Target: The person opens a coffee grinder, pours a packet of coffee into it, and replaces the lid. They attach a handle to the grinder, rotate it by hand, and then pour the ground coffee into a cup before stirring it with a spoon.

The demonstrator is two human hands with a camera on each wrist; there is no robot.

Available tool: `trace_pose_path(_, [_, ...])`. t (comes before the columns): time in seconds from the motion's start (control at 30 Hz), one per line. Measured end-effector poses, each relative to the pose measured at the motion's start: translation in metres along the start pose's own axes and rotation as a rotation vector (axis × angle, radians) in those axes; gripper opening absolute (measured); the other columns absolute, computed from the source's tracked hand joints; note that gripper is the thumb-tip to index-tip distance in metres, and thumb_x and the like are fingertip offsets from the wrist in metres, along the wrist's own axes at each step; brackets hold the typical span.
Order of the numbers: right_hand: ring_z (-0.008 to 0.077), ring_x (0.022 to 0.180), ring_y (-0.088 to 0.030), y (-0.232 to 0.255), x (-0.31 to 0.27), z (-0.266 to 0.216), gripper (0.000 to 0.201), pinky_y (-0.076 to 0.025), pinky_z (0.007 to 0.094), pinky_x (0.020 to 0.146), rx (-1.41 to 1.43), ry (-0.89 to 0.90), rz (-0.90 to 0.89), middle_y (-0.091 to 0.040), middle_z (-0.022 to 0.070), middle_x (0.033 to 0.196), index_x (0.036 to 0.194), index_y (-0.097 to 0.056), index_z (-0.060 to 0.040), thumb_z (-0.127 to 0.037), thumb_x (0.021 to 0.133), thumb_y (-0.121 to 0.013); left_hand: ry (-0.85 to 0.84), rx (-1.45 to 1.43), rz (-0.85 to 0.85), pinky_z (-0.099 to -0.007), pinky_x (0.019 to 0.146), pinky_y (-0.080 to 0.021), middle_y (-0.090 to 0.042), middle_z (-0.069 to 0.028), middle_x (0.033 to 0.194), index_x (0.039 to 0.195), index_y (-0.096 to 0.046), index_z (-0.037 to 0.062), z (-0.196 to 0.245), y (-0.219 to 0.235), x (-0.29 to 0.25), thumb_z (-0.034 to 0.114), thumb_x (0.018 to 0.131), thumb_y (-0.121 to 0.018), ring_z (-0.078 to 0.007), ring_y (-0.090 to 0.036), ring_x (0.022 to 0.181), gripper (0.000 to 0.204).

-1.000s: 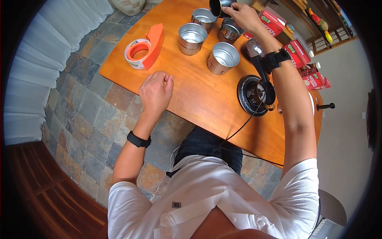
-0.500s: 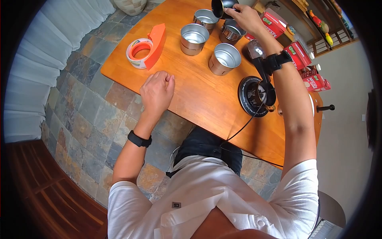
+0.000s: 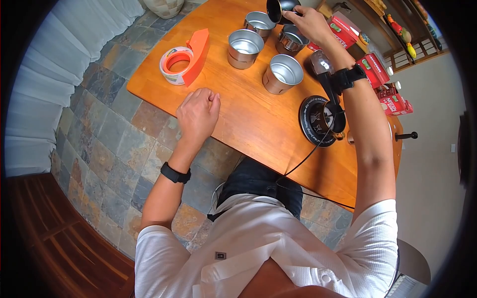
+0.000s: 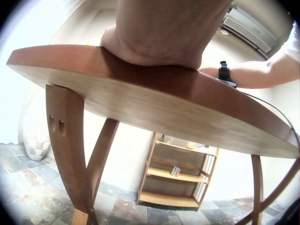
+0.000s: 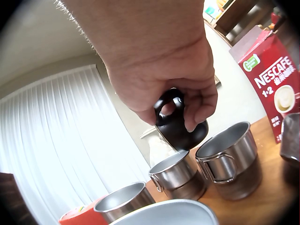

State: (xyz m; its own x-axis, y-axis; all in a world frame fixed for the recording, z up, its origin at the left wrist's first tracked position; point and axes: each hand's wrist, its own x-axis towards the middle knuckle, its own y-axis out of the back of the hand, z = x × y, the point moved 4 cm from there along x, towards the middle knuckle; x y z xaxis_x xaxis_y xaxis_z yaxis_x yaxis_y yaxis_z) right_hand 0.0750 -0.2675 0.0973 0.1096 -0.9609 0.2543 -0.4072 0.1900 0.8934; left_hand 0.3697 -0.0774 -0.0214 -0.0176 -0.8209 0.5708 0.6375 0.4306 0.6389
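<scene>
The right hand (image 3: 312,25) pinches a black cup (image 3: 281,10) by its handle at the table's far side. In the right wrist view, the black cup (image 5: 180,131) hangs tilted above a metal cup (image 5: 176,174), beside another metal cup (image 5: 229,159) with folded wire handles. Several metal cups stand in a cluster, including one nearer cup (image 3: 283,74) and one to its left (image 3: 245,48). The left hand (image 3: 198,115) rests with curled fingers at the table's near edge, holding nothing, just below an orange tape dispenser (image 3: 196,59).
Right of the metal cups are a black saucer (image 3: 309,119) with a black cup, a glass vessel (image 3: 320,62) and red boxes (image 3: 373,69). A black cable (image 3: 303,158) crosses the near edge of the wooden table (image 3: 248,119). A shelf (image 4: 176,199) stands beyond the table.
The head view has shifted slightly, so the table and its objects appear a little farther right. Both hands keep nearly the same poses, and the right still holds the tilted black cup.
</scene>
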Motion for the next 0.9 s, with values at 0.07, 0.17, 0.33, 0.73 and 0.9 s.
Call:
trace_pose_path(0.07, [0.0175, 0.061, -0.062, -0.001, 0.0, -0.001, 0.052, -0.049, 0.0351, 0.063, -0.016, 0.023, 0.017, -0.062, 0.0072, 0.067, 0.108, -0.07, -0.0029, -0.051, 0.094, -0.06, 0.003, -0.002, -0.003, -0.0399, 0.056, -0.043, -0.055, -0.0093, 0.064, 0.072, -0.057, 0.0056, 0.0, 0.0, 0.0, 0.017, 0.086, -0.072, -0.028, -0.056, 0.061, 0.024])
trace_pose_path(0.17, [0.0202, 0.064, -0.064, -0.001, 0.0, -0.001, 0.053, -0.05, 0.0363, 0.065, -0.037, 0.058, 0.049, -0.064, 0.009, 0.069, 0.108, -0.07, -0.0018, -0.051, 0.094, -0.059, -0.004, -0.01, 0.004, -0.0398, 0.056, -0.043, -0.055, -0.0092, 0.064, 0.072, -0.057, 0.0057, 0.0, 0.001, 0.0, 0.017, 0.086, -0.072, -0.0278, -0.056, 0.061, 0.023])
trace_pose_path(0.33, [0.024, 0.071, -0.068, 0.001, -0.001, -0.005, 0.056, -0.052, 0.0374, 0.071, -0.051, 0.009, -0.025, -0.067, 0.0126, 0.076, 0.114, -0.069, 0.0001, -0.052, 0.094, -0.059, 0.035, 0.014, -0.067, -0.0421, 0.062, -0.048, -0.062, -0.0112, 0.075, 0.077, -0.058, 0.0054, 0.0, 0.002, 0.0, 0.015, 0.086, -0.071, -0.0321, -0.062, 0.071, 0.018])
trace_pose_path(0.73, [0.0257, 0.074, -0.07, 0.001, 0.001, -0.001, 0.06, -0.053, 0.0381, 0.073, -0.081, 0.082, 0.031, -0.068, 0.0137, 0.077, 0.115, -0.068, 0.002, -0.053, 0.093, -0.06, 0.021, 0.015, -0.057, -0.0424, 0.061, -0.048, -0.062, -0.0115, 0.073, 0.076, -0.058, 0.005, -0.001, 0.001, -0.001, 0.015, 0.086, -0.071, -0.0324, -0.062, 0.07, 0.019])
trace_pose_path(0.9, [0.0288, 0.075, -0.07, 0.029, -0.028, -0.033, 0.045, -0.055, 0.0388, 0.066, 0.337, -0.282, 0.002, -0.071, 0.0191, 0.084, 0.101, -0.071, 0.0032, -0.039, 0.092, -0.061, 0.024, 0.017, -0.03, -0.042, 0.059, -0.045, -0.058, -0.0101, 0.068, 0.074, -0.058, 0.006, 0.0, 0.001, -0.001, 0.018, 0.086, -0.071, -0.0304, -0.059, 0.065, 0.021])
